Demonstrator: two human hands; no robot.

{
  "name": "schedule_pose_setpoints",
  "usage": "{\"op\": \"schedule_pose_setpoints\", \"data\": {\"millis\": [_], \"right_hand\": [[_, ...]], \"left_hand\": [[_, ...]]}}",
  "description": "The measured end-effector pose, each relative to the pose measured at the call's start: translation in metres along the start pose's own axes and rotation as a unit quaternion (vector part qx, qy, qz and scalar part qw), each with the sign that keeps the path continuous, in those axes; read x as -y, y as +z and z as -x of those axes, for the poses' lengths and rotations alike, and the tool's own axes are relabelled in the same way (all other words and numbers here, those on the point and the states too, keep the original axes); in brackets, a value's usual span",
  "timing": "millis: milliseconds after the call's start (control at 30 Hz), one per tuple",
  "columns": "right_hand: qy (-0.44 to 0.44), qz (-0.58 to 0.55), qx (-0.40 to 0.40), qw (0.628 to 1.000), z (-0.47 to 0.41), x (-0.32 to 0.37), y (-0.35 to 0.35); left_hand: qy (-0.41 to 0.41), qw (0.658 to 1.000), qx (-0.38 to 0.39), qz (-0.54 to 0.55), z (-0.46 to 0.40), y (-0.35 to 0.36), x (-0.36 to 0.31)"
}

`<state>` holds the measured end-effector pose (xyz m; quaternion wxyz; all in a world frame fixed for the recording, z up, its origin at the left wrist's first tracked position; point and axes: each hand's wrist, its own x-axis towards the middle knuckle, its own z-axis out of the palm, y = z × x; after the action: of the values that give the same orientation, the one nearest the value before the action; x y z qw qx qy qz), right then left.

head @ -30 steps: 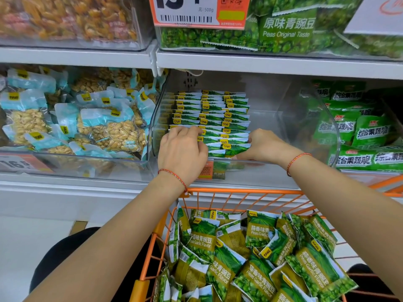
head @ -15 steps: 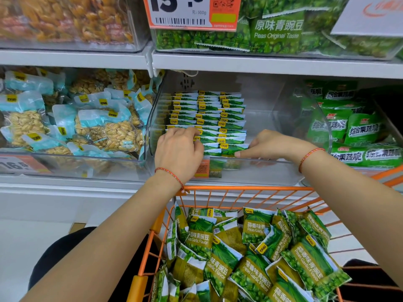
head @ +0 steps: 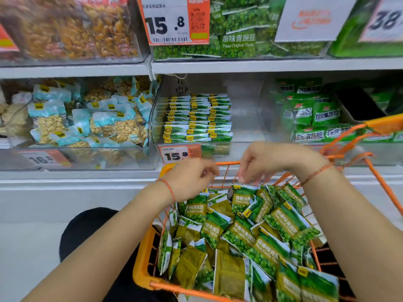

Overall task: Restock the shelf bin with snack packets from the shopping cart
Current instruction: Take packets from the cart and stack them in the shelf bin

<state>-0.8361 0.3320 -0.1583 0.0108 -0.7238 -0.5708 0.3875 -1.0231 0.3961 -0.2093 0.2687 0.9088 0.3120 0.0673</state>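
My left hand point(head: 192, 178) and right hand point(head: 268, 163) hover empty over the cart point(head: 144, 264), fingers loosely curled. The packets point(head: 250, 232) lie in a loose heap there; a careless grab could spill some or topple the bin's point(head: 246, 118) tidy rows point(head: 197, 118).

The store light is bright, even and white, so I cast almost no shadow, only a dim patch under the shelf lip. My left hand point(head: 192, 179) and right hand point(head: 268, 164) are smeared with motion blur (the fingers are too soft to read), and the top corners streak the same way, while the packets in the orange cart point(head: 144, 277) stay fairly sharp. The clear shelf bin point(head: 250, 118) carries pale glare, and the wide lens bows the shelf edges.
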Motion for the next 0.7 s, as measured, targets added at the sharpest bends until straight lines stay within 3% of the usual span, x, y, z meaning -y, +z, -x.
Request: {"op": "schedule_pose_setpoints", "data": {"millis": [67,133,267,367,500,700], "right_hand": [[0.071,0.120,-0.010,0.990,0.004,-0.021,0.020],[0.122,0.184,-0.077,0.972,0.006,-0.047,0.039],[0.118,0.056,-0.129,0.983,0.006,-0.071,0.066],[0.096,0.011,-0.114,0.989,0.007,-0.069,0.079],[0.081,0.023,-0.119,0.989,0.010,-0.069,0.084],[0.043,-0.001,-0.108,0.993,0.014,-0.065,0.084]], "left_hand": [[-0.019,0.995,0.081,-0.049,0.006,0.016,-0.001],[-0.026,0.985,0.145,-0.085,0.009,0.032,-0.004],[0.016,0.951,0.219,-0.218,0.012,0.050,-0.006],[0.027,0.937,0.212,-0.276,0.014,0.055,-0.003],[0.038,0.937,0.214,-0.274,0.016,0.054,-0.006],[0.033,0.978,0.153,-0.136,0.020,0.047,-0.004]]}}
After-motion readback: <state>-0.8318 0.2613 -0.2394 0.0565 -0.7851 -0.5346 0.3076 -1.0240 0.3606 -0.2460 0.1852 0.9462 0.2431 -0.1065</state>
